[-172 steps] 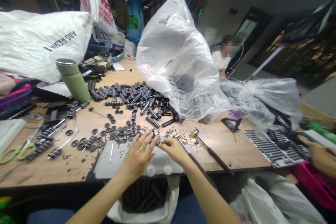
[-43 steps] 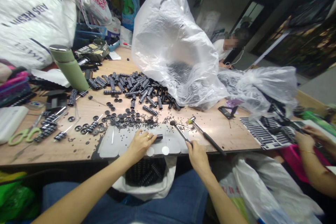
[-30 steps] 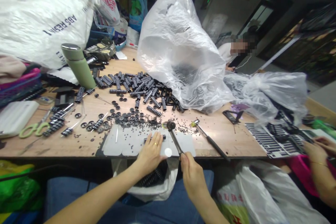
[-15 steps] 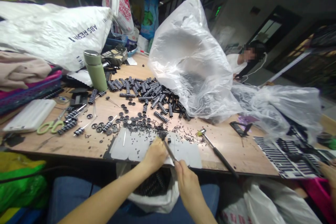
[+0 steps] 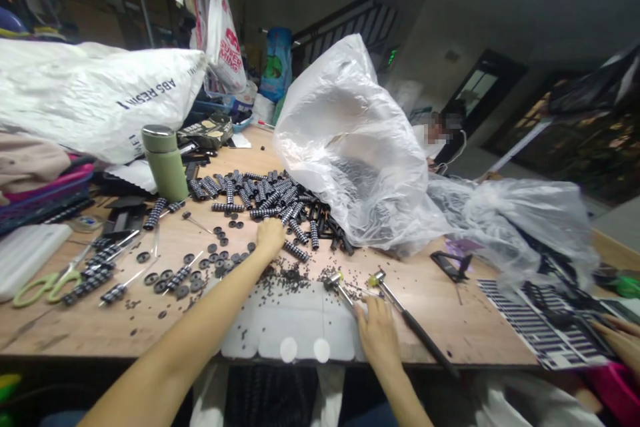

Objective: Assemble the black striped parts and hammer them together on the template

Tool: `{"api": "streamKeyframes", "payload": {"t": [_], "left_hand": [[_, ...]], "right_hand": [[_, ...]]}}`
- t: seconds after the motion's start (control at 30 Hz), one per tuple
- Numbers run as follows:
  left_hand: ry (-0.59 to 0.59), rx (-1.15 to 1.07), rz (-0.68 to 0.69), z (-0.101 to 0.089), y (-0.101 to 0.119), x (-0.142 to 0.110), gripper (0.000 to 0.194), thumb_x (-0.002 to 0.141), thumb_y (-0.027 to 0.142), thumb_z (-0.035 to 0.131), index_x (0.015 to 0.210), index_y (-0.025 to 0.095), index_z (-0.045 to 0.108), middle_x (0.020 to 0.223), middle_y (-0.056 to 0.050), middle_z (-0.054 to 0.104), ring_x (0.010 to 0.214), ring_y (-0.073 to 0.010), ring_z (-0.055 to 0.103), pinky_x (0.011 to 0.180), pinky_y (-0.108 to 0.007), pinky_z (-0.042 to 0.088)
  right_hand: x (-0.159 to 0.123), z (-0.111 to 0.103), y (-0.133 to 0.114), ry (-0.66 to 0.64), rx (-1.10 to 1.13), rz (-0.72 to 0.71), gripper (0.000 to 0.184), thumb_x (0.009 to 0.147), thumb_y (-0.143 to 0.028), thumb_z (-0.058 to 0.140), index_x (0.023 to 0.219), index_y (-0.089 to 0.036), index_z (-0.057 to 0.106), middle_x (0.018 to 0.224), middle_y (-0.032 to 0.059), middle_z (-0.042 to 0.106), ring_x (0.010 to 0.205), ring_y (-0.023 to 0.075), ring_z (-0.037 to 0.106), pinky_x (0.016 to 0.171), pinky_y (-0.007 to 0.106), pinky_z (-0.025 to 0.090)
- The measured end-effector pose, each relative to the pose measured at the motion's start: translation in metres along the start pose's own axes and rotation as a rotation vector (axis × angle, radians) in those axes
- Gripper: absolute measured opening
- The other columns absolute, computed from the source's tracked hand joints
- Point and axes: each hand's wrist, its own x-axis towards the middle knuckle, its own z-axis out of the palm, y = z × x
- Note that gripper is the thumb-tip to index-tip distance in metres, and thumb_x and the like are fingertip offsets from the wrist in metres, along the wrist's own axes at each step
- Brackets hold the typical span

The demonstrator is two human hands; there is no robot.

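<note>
My left hand (image 5: 271,237) reaches to the near edge of a pile of black-and-white ribbed rollers (image 5: 273,199). Its fingers curl downward, and whatever lies under them is hidden. My right hand (image 5: 379,327) is closed on the handle of a small hammer (image 5: 346,295), whose head rests low on the table by scattered tiny black pieces (image 5: 293,278). Beneath them lies a pale grey plate (image 5: 300,313). Black discs (image 5: 220,263) and rollers on metal rods (image 5: 183,275) lie left of the plate.
A second hammer (image 5: 413,323) lies right of my right hand. A big clear plastic bag (image 5: 350,147) stands behind the rollers. Left are a green flask (image 5: 164,163) and scissors (image 5: 55,280). Another person's hand (image 5: 620,337) is at the far right, by a striped sheet (image 5: 520,320).
My left hand has left the plate and moved forward to the roller pile. My right hand has shifted right, lowering the hammer onto the table. The view has tilted up.
</note>
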Motion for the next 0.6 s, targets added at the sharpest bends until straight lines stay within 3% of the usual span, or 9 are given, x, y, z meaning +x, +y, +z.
{"api": "streamKeyframes", "payload": {"t": [0.07,0.17,0.27,0.33,0.43,0.5,0.6], "left_hand": [[-0.004,-0.007,-0.014,0.008,-0.002,0.011,0.022,0.077,0.016,0.046,0.073,0.004,0.064,0.074,-0.019,0.062,0.079,-0.0274,0.057,0.071,-0.037,0.042],[0.040,-0.028,-0.004,0.000,-0.003,0.004,0.024,0.078,0.022,0.047,0.083,0.006,0.064,0.083,-0.016,0.063,0.083,-0.0244,0.057,0.074,-0.035,0.042],[0.097,-0.117,0.036,-0.030,-0.001,-0.029,0.027,0.079,0.027,0.047,0.096,0.012,0.060,0.090,-0.009,0.063,0.082,-0.0179,0.056,0.073,-0.029,0.043],[0.089,-0.288,0.096,-0.048,0.000,-0.062,0.025,0.077,0.033,0.049,0.093,0.016,0.060,0.080,-0.004,0.062,0.072,-0.0165,0.056,0.065,-0.029,0.045],[0.009,-0.429,0.195,-0.053,0.000,-0.114,0.019,0.073,0.035,0.054,0.083,0.019,0.058,0.083,-0.004,0.062,0.078,-0.0195,0.057,0.071,-0.034,0.045],[-0.076,-0.573,0.124,-0.041,0.001,-0.140,0.021,0.076,0.035,0.050,0.088,0.019,0.054,0.085,-0.005,0.063,0.080,-0.0199,0.059,0.071,-0.034,0.045],[-0.150,-0.865,-0.079,-0.019,0.009,-0.154,0.026,0.082,0.038,0.040,0.099,0.019,0.046,0.076,-0.002,0.060,0.075,-0.0169,0.059,0.070,-0.032,0.045]], "right_hand": [[0.029,0.003,-0.007,-0.004,0.115,-0.009,0.020,0.087,-0.028,0.038,0.089,-0.017,0.055,0.092,0.0099,0.059,0.091,0.0229,0.051,0.081,0.034,0.039],[0.079,0.013,-0.014,0.000,0.230,0.115,0.017,0.082,-0.021,0.045,0.094,-0.014,0.056,0.097,0.0120,0.059,0.098,0.0235,0.050,0.086,0.035,0.036],[0.119,0.028,-0.013,-0.012,0.307,0.230,0.019,0.078,-0.021,0.049,0.093,-0.011,0.056,0.090,0.0141,0.061,0.090,0.0239,0.055,0.078,0.035,0.040],[0.131,0.033,-0.010,-0.043,0.389,0.269,0.016,0.074,-0.022,0.053,0.086,-0.012,0.057,0.079,0.0107,0.063,0.078,0.0213,0.058,0.069,0.031,0.042],[0.122,0.030,-0.014,-0.049,0.509,0.275,0.017,0.072,-0.027,0.054,0.082,-0.014,0.056,0.076,0.0062,0.063,0.069,0.0172,0.059,0.064,0.027,0.044],[0.100,0.022,-0.025,-0.029,0.633,0.260,0.019,0.074,-0.031,0.054,0.083,-0.015,0.054,0.077,0.0049,0.063,0.069,0.0156,0.059,0.063,0.026,0.045],[0.055,0.011,-0.053,-0.035,1.024,0.258,0.023,0.071,-0.035,0.059,0.083,-0.016,0.052,0.074,0.0022,0.060,0.066,0.0144,0.059,0.060,0.025,0.047]]}}
